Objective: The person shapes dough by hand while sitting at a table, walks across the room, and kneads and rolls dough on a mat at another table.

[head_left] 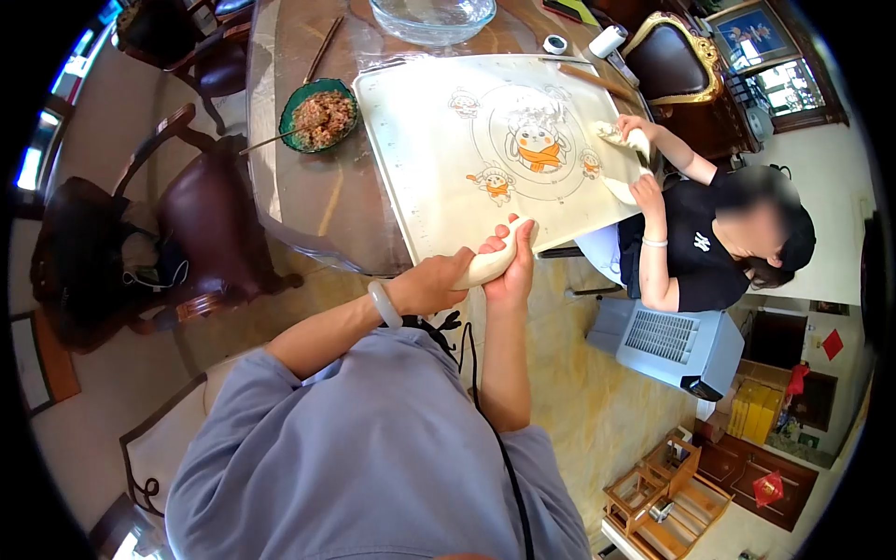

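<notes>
A long, pale piece of dough [487,267] is stretched between my two hands, just off the near edge of the printed white mat [425,168]. My left hand [437,283], with a pale bangle on its wrist, has its fingers wrapped round the dough's left end. Round the right end, my right hand [512,266] is closed, its thumb and fingertips uppermost. A green bowl [297,105] of chopped filling, with a utensil in it, stands on the table left of the mat. White flour [541,114] lies on the mat's far part.
At the mat's right edge, a person in black [686,219] handles dough pieces [627,140]. A glass bowl [434,21], chopsticks [324,49], a rolling pin [597,82] and a small jar [555,44] are on the table [280,201]. Chairs [210,210] stand left; a grey cooler [667,341] stands right.
</notes>
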`<control>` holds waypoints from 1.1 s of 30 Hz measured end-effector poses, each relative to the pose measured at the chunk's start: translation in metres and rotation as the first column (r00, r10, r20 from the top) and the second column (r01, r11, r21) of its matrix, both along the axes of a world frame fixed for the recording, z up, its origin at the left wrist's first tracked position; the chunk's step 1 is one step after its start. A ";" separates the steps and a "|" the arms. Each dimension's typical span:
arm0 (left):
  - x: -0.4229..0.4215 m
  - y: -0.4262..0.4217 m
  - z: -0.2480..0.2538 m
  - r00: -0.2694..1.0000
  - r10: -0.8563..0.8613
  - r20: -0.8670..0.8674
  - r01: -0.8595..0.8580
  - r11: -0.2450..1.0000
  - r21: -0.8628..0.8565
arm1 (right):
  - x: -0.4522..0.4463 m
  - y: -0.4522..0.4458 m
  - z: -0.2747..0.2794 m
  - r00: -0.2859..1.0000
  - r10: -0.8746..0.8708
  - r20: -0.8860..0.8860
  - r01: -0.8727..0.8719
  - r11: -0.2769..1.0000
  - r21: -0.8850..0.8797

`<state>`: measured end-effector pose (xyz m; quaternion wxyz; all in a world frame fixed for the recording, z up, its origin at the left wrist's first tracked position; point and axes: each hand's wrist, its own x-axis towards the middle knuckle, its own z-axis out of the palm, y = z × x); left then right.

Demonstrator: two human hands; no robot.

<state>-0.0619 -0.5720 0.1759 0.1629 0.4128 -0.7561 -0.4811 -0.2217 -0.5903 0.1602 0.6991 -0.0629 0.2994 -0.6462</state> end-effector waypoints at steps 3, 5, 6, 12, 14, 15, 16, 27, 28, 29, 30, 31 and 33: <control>0.003 -0.001 0.001 0.999 -0.005 0.050 0.008 0.999 -0.050 | 0.004 -0.002 -0.006 0.999 -0.010 -0.034 0.009 1.000 -0.017; 0.005 -0.004 -0.002 0.992 0.006 0.127 0.010 0.992 -0.127 | 0.007 -0.004 -0.003 0.999 -0.016 -0.044 0.016 1.000 0.015; 0.007 -0.005 -0.001 0.989 0.007 0.146 0.012 0.992 -0.127 | 0.013 -0.004 0.009 0.999 -0.016 -0.040 0.018 0.999 0.051; 0.007 -0.011 0.006 0.961 -0.001 0.276 0.037 0.992 -0.124 | 0.003 -0.011 -0.015 0.999 0.038 0.028 -0.040 0.996 0.078; 0.007 -0.013 0.004 0.952 -0.002 0.307 0.058 0.983 -0.173 | 0.002 -0.014 -0.019 1.000 0.007 0.021 -0.009 0.994 0.105; 0.006 -0.016 0.002 0.944 0.007 0.330 0.067 0.975 -0.212 | 0.000 -0.014 -0.019 0.999 0.032 0.025 -0.033 0.999 0.041; 0.006 -0.021 -0.001 0.936 0.019 0.353 0.075 0.966 -0.249 | -0.002 -0.016 -0.019 0.999 0.020 -0.032 -0.019 1.000 0.016; 0.007 -0.057 -0.066 0.832 0.243 0.499 -0.004 0.902 -0.433 | -0.064 -0.027 -0.081 0.127 0.026 -0.992 0.037 0.999 0.030; 0.003 -0.054 -0.072 0.846 0.280 0.453 -0.036 0.879 -0.475 | -0.060 -0.021 -0.085 -0.045 -0.061 -0.997 -0.055 0.997 -0.059; -0.003 -0.054 -0.082 0.858 0.317 0.403 -0.069 0.851 -0.521 | -0.050 -0.019 -0.089 -0.207 -0.168 -0.964 -0.163 0.977 -0.135; -0.009 -0.056 -0.087 0.868 0.354 0.348 -0.105 0.816 -0.569 | -0.040 -0.020 -0.093 -0.349 -0.288 -0.892 -0.281 0.940 -0.194; -0.016 -0.057 -0.087 0.881 0.335 0.333 -0.104 0.825 -0.556 | -0.028 -0.025 -0.089 -0.432 -0.328 -0.840 -0.389 0.908 -0.154; -0.024 -0.060 -0.095 0.853 0.327 0.406 -0.031 0.810 -0.586 | -0.011 -0.034 -0.083 -0.560 -0.424 -0.711 -0.576 0.816 -0.033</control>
